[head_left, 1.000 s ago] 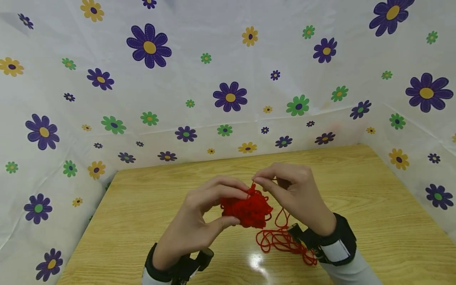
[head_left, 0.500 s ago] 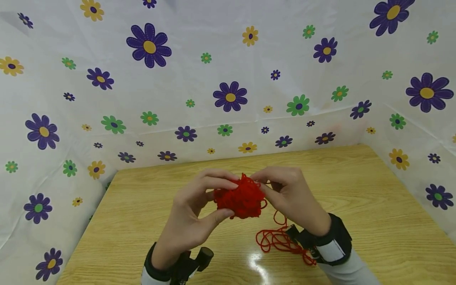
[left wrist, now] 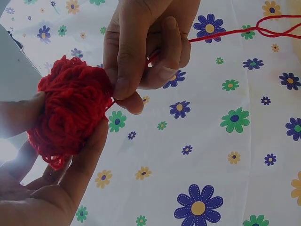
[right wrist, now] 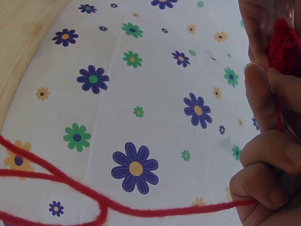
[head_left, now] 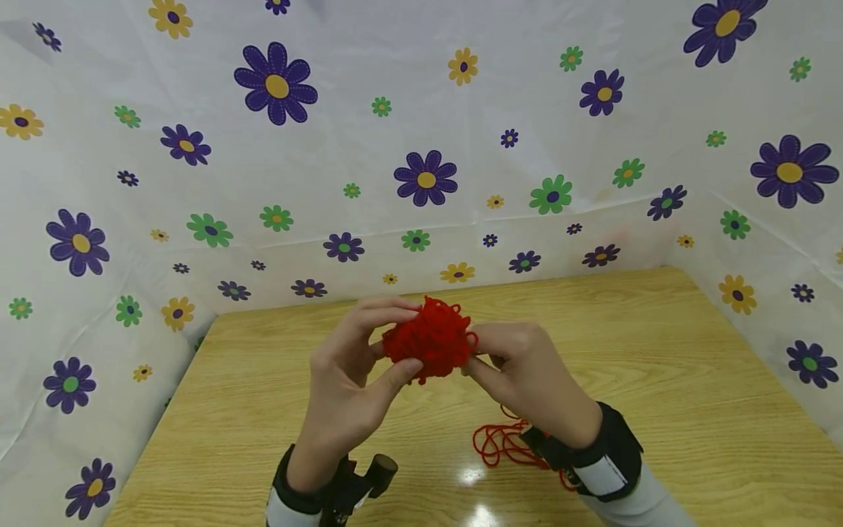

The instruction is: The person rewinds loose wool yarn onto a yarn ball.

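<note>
A loosely wound ball of red yarn [head_left: 433, 338] is up in the air above the table, small loops sticking out around it. My left hand [head_left: 349, 380] grips its left side, thumb below and fingers over the top. At the ball's right edge, my right hand [head_left: 520, 366] pinches the yarn strand between thumb and index finger. In the left wrist view the strand [left wrist: 221, 34] runs on from the right hand's curled fingers. The right wrist view has only part of the ball [right wrist: 286, 54], at the edge behind the fingers.
A loose tangle of red yarn [head_left: 490, 445] lies on the wooden table [head_left: 263, 410], partly hidden by the right wrist camera [head_left: 543, 446]. A white flowered cloth [head_left: 369, 146] stands behind the table and along both sides.
Both hands have shifted leftward; the left hand and ball have also risen. The ball has turned in the left hand. The right hand has come down from the ball's top to its right side.
</note>
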A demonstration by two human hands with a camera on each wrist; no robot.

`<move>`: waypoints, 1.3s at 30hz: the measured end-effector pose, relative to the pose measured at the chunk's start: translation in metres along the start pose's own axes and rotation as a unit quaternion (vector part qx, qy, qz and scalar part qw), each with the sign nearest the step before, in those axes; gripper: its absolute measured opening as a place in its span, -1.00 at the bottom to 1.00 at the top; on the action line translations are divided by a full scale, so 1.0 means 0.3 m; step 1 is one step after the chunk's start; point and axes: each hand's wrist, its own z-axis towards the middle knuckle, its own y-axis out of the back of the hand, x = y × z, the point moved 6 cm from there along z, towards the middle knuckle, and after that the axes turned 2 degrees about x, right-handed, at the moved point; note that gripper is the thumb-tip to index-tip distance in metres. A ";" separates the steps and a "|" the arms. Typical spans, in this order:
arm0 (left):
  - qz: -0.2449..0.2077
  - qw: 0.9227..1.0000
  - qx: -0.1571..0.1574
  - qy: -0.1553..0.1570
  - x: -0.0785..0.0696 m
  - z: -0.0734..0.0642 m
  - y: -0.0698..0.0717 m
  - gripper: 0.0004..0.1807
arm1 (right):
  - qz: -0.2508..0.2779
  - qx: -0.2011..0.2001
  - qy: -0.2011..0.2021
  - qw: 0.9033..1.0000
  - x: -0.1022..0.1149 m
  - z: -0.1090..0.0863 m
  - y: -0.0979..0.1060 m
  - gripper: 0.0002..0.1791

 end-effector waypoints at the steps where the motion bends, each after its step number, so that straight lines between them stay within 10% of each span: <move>1: 0.002 1.000 -0.004 0.002 0.002 -0.001 0.002 -0.56 | -0.004 0.002 0.002 1.000 0.002 0.000 -0.003 -0.82; 20: 0.137 0.990 -0.026 -0.012 0.036 0.002 0.010 -0.51 | -0.054 0.058 0.003 0.997 0.056 0.003 -0.032 -0.88; 39: 0.305 0.951 0.014 -0.042 0.045 0.005 -0.022 -0.54 | -0.020 0.066 -0.003 0.998 0.090 -0.002 -0.006 -0.90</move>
